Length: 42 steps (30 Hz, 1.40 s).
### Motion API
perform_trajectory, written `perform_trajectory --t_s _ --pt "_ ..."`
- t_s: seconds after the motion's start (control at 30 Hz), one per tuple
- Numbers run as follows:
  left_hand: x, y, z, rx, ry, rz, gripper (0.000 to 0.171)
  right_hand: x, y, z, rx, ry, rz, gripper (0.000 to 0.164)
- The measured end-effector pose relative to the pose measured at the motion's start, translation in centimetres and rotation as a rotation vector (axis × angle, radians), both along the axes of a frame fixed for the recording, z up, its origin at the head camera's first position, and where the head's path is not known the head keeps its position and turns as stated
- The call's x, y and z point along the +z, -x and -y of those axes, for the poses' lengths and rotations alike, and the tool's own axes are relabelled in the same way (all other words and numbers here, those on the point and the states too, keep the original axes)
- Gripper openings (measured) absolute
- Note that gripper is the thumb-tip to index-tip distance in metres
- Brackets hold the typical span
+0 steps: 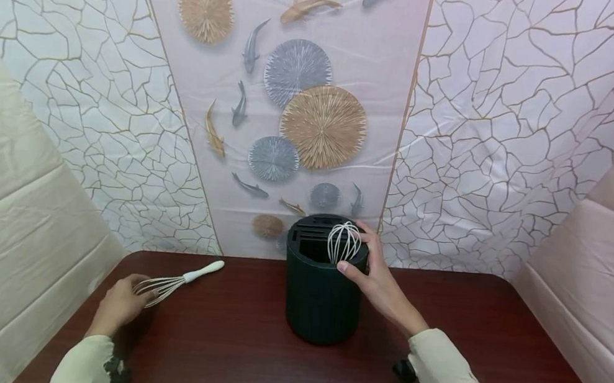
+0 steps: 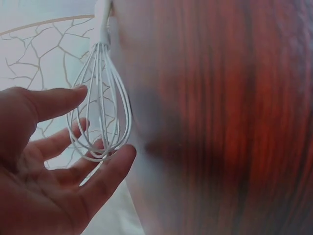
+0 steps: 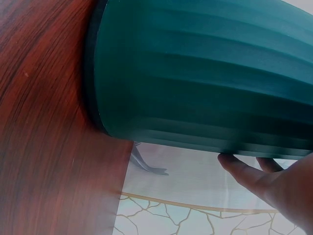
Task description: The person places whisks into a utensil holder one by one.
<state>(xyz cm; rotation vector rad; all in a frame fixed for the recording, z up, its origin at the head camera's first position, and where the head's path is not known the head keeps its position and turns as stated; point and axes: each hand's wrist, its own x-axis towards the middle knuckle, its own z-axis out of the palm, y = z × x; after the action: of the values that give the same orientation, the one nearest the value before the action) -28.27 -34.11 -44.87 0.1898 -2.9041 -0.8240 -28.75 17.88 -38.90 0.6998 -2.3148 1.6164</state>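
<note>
My left hand [image 1: 124, 300] holds a white whisk [image 1: 198, 272] by its wire loops at the left of the table, the handle pointing away to the right. In the left wrist view the thumb and fingers [image 2: 51, 104] curl about the loops. A dark green ribbed utensil holder [image 1: 320, 302] stands upright near the back edge of the table. My right hand [image 1: 381, 283] grips its right side near the rim, thumb in front and fingers behind. A second whisk [image 1: 342, 245] stands in the holder with its wire head up; its handle is hidden inside.
The holder has a slotted top section [image 1: 317, 227] beside its larger opening. Under everything lies a dark red-brown wooden table [image 1: 244, 366]. A patterned cloth backdrop [image 1: 472, 171] hangs right behind its back edge, and pale padded panels [image 1: 602, 266] flank both sides.
</note>
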Motion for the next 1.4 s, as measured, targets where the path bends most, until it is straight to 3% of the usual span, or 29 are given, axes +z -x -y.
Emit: perform_trajectory --t_s 0.27,0.7,0.83,1.03,1.2,1.3,1.4 --pt "-0.2 0.6 0.1 -0.157 -0.022 -0.019 0.047 0.0 0.0 0.0 0.002 0.009 0.008 0.06" --pt "0.0 1.8 -0.6 -0.149 0.006 -0.041 0.043 0.0 0.0 -0.1 0.016 0.042 -0.006 0.056" --pt "-0.5 2.2 -0.7 -0.163 -0.029 -0.047 0.04 0.0 -0.1 0.0 0.019 0.031 -0.007 0.057" --pt "-1.4 2.9 -0.5 -0.253 -0.086 -0.091 0.036 -0.1 -0.2 0.0 0.024 0.039 0.016 0.058" --pt "-1.2 3.2 -1.0 -0.309 -0.128 -0.068 0.04 -0.2 -0.2 0.0 0.019 0.036 0.015 0.058" --pt "-1.0 3.2 -1.2 -0.305 -0.097 -0.086 0.042 -0.1 -0.2 0.0 0.018 0.031 0.012 0.058" --pt "-0.8 2.8 -1.4 -0.255 -0.08 -0.102 0.041 -0.1 -0.2 0.0 0.014 0.021 0.007 0.058"
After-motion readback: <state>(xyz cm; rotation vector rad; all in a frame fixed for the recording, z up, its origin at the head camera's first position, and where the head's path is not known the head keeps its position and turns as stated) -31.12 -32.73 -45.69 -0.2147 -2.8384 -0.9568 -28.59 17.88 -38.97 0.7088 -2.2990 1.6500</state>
